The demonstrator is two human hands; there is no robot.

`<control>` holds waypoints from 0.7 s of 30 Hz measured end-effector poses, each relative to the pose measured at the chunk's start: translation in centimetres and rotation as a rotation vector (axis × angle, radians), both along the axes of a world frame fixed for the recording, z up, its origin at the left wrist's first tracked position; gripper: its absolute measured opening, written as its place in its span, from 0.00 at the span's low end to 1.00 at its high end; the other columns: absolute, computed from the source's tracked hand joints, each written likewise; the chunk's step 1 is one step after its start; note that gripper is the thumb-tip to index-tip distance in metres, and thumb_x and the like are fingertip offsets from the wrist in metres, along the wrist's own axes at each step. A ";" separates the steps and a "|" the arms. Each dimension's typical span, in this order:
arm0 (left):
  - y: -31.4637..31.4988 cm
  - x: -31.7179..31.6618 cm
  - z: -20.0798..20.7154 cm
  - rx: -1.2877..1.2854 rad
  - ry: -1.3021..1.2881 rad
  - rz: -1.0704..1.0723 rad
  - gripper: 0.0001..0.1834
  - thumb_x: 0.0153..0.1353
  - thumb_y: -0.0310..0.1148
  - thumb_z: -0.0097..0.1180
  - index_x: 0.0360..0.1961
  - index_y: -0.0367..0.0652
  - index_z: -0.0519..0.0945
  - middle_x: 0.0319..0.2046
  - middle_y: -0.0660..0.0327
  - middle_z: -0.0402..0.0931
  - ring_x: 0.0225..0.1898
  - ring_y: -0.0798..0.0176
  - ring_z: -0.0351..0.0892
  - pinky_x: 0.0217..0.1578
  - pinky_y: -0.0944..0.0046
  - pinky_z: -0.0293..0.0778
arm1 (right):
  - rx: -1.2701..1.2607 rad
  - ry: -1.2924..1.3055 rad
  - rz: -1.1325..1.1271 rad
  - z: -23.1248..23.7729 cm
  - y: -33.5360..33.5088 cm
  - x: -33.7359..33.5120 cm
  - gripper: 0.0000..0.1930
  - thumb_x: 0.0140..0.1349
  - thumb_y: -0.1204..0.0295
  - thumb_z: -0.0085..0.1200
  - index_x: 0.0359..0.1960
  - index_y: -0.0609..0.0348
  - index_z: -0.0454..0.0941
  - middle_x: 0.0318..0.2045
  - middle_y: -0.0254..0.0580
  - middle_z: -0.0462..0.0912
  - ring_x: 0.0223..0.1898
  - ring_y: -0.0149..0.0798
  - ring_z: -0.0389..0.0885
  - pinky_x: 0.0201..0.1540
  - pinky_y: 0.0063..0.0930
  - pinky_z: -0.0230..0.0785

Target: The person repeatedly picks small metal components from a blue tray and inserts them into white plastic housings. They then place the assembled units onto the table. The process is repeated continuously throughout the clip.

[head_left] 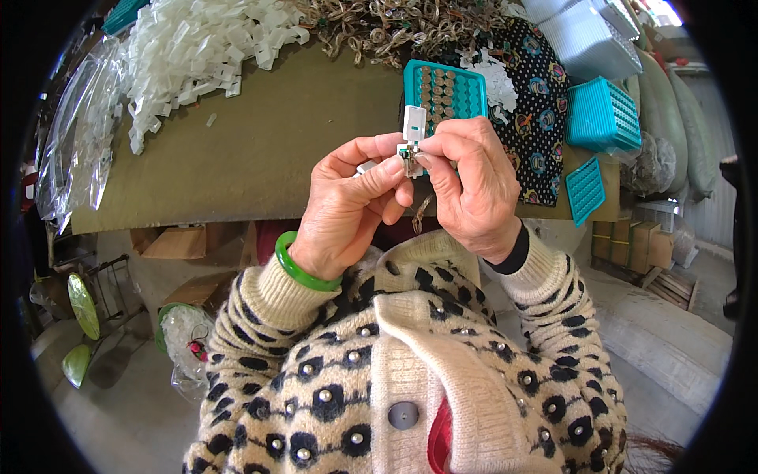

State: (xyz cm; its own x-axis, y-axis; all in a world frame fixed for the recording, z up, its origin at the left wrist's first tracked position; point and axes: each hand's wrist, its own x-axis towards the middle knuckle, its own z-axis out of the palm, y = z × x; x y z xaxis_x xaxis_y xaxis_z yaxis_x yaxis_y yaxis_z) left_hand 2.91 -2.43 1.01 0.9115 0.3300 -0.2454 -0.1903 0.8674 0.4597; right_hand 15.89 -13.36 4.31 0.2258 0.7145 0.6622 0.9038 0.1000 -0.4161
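Observation:
Over the table's near edge, my left hand pinches a small white plastic case between thumb and fingers. The case stands upright with its upper flap raised, and small green and metallic parts show in its lower half. My right hand has its thumb and index finger closed at the case's right side; what lies between those fingertips is too small to make out. Brownish wire hangs just below the hands. Right behind the case is a teal tray with several round copper-coloured discs in its pockets.
A heap of white plastic pieces and clear plastic bags cover the far left. Bundled wires lie at the back. To the right are a dark patterned cloth, small white pieces and stacked teal trays.

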 end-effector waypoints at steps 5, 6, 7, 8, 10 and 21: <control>0.2 -0.3 0.4 0.050 0.048 0.026 0.10 0.63 0.22 0.58 0.45 0.35 0.80 0.29 0.59 0.81 0.24 0.70 0.77 0.19 0.74 0.70 | -0.105 0.126 0.138 0.6 -0.2 0.2 0.07 0.57 0.82 0.60 0.36 0.63 0.75 0.33 0.44 0.77 0.32 0.41 0.77 0.34 0.28 0.71; 0.2 -0.4 0.5 0.066 0.046 0.027 0.10 0.62 0.22 0.59 0.45 0.35 0.80 0.29 0.59 0.81 0.23 0.70 0.77 0.19 0.74 0.70 | -0.133 0.180 0.161 0.8 -0.3 0.3 0.07 0.58 0.82 0.59 0.36 0.63 0.74 0.33 0.43 0.77 0.33 0.40 0.77 0.36 0.27 0.71; 0.2 -0.4 0.7 0.082 0.044 0.027 0.09 0.62 0.22 0.59 0.44 0.35 0.80 0.29 0.59 0.81 0.22 0.71 0.76 0.19 0.74 0.70 | -0.161 0.232 0.179 1.0 -0.4 0.3 0.07 0.59 0.82 0.59 0.36 0.63 0.73 0.34 0.43 0.78 0.34 0.38 0.77 0.37 0.26 0.71; 0.2 -0.5 0.8 0.098 0.043 0.028 0.09 0.62 0.22 0.59 0.44 0.35 0.81 0.29 0.59 0.81 0.22 0.71 0.76 0.19 0.74 0.70 | -0.198 0.538 0.202 1.2 -0.6 0.1 0.08 0.60 0.81 0.59 0.37 0.63 0.72 0.35 0.41 0.77 0.35 0.36 0.76 0.39 0.26 0.71; 0.1 -0.5 1.0 0.135 0.019 0.036 0.10 0.61 0.22 0.60 0.44 0.35 0.81 0.29 0.59 0.81 0.21 0.71 0.75 0.19 0.74 0.69 | -0.257 1.145 0.256 1.6 -1.0 -0.1 0.09 0.62 0.79 0.58 0.40 0.62 0.71 0.38 0.38 0.77 0.39 0.32 0.76 0.43 0.24 0.71; 0.4 -0.9 0.8 0.177 -0.094 0.019 0.10 0.61 0.23 0.61 0.44 0.35 0.79 0.31 0.57 0.80 0.24 0.69 0.77 0.20 0.72 0.71 | -0.227 1.367 0.303 1.9 0.0 -0.6 0.23 0.65 0.76 0.57 0.59 0.64 0.66 0.45 0.40 0.77 0.46 0.30 0.76 0.51 0.25 0.71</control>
State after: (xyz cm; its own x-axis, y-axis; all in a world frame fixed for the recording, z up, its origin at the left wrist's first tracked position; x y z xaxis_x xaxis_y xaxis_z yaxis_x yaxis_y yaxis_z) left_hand 1.99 -2.04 1.77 0.9207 0.3781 -0.0962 -0.2553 0.7703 0.5844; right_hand 15.28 -13.32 6.22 0.4064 0.9098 -0.0840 -0.2618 0.0278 -0.9647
